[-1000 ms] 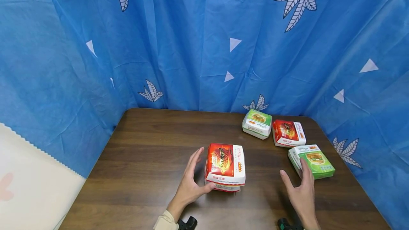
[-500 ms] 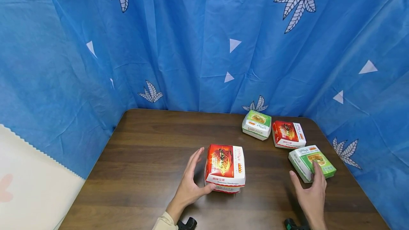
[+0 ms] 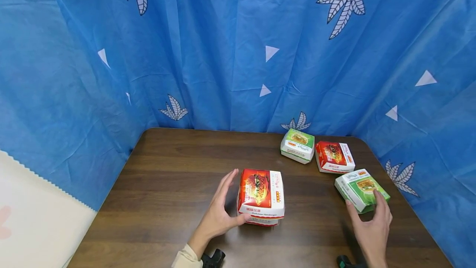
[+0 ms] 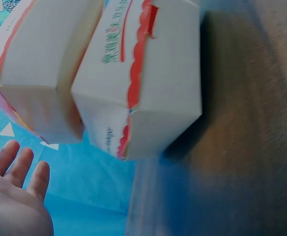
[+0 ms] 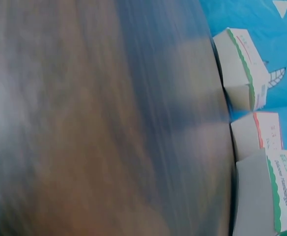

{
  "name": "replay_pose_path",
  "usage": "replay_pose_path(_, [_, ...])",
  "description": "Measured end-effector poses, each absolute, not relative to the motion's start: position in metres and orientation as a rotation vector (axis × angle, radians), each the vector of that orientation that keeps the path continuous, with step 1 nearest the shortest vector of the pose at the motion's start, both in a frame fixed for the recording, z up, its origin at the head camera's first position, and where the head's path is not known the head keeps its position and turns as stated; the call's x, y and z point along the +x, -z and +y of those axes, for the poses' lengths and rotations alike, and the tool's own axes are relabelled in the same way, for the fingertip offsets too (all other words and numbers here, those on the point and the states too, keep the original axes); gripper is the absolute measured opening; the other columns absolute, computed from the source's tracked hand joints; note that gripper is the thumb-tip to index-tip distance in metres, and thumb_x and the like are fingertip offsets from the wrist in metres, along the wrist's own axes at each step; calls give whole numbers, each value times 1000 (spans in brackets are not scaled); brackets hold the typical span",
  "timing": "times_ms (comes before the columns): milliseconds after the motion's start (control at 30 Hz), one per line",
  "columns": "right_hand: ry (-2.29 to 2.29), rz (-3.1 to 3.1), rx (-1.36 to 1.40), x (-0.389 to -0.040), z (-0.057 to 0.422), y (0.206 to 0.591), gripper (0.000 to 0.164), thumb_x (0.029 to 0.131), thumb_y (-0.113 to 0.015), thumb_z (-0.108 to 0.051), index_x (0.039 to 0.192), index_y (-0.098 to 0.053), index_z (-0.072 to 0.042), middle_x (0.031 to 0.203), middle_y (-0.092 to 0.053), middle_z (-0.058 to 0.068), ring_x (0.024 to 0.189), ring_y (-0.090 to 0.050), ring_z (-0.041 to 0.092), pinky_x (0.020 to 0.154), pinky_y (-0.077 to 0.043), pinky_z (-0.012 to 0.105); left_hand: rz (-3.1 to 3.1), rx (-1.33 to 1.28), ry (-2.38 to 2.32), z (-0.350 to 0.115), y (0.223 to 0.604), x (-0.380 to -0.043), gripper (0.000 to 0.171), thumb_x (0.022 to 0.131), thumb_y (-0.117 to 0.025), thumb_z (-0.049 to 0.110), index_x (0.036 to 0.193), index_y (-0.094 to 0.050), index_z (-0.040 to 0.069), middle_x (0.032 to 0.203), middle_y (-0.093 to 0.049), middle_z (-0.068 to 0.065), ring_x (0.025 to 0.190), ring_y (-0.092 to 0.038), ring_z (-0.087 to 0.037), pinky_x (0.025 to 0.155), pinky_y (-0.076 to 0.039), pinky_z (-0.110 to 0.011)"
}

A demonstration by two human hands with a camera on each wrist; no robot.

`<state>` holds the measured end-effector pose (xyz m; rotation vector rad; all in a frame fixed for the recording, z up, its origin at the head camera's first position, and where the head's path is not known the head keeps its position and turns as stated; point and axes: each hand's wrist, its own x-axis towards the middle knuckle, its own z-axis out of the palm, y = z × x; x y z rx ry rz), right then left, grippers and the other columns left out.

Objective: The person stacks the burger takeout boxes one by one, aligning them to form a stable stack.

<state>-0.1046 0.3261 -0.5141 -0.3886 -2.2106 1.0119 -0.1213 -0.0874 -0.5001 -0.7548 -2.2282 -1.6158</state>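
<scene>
A red-and-white hamburger box sits stacked on another box in the middle of the table. Beside the stack's left side is my left hand, fingers extended and thumb tip at the near left corner. In the left wrist view its fingers spread below the upper box. At the right, a green-and-white hamburger box lies on the table. My right hand reaches over its near edge, thumb at the near left corner and index finger overlapping the lid. The right hand is out of the right wrist view.
Behind the green box lie a red-and-white hamburger box and another green-and-white one, close to the back right corner. The brown wooden table is bordered by a blue curtain at the back and sides.
My right hand has shifted rightward along the near side of the right green box. The left hand and the stack have stayed in place, with only a slight view shift.
</scene>
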Motion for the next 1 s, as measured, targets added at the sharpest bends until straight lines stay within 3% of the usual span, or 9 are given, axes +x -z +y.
replay_pose_path(67, [-1007, -2207, -389, -105, 329, 515, 84, 87, -79, -19, 159, -36, -6, 161, -35, 25, 145, -27, 50, 124, -19, 61, -2248, -754, 1628, -88, 497, -123, 108, 77, -85, 45, 164, -24, 26, 165, -33, 0, 144, -42, -25, 113, -42, -58])
replay_pose_path(267, [-1046, -2240, -463, -106, 338, 517, 91, 87, -79, -22, 161, -29, -3, 164, -27, 26, 150, -19, 48, 123, -15, 64, -2319, -692, 1684, -90, 491, -127, 106, 78, -83, 53, 164, -25, 31, 167, -29, 5, 143, -41, -31, 109, -39, -72])
replay_pose_path(500, [-1140, -2300, -629, -113, 348, 522, 101, 91, -75, -34, 165, -12, -5, 171, -6, 21, 156, -3, 44, 125, -6, 65, -2342, -677, 1767, -90, 492, -131, 104, 77, -83, 50, 163, -25, 38, 167, -26, 10, 145, -37, -35, 110, -37, -73])
replay_pose_path(833, [-1313, -2239, -674, -118, 354, 534, 111, 92, -75, -33, 166, 4, -12, 173, 6, 14, 159, 2, 34, 129, -8, 51, -2335, -713, 1742, -89, 501, -137, 108, 76, -85, 52, 163, -24, 37, 169, -26, 9, 152, -31, -31, 113, -34, -72])
replay_pose_path(1000, [-1346, -2237, -696, -122, 359, 534, 116, 91, -76, -36, 166, 11, -17, 173, 11, 10, 159, 5, 31, 129, -7, 51, -2347, -717, 1750, -88, 502, -139, 109, 75, -86, 48, 163, -23, 38, 169, -25, 11, 153, -31, -28, 113, -34, -71])
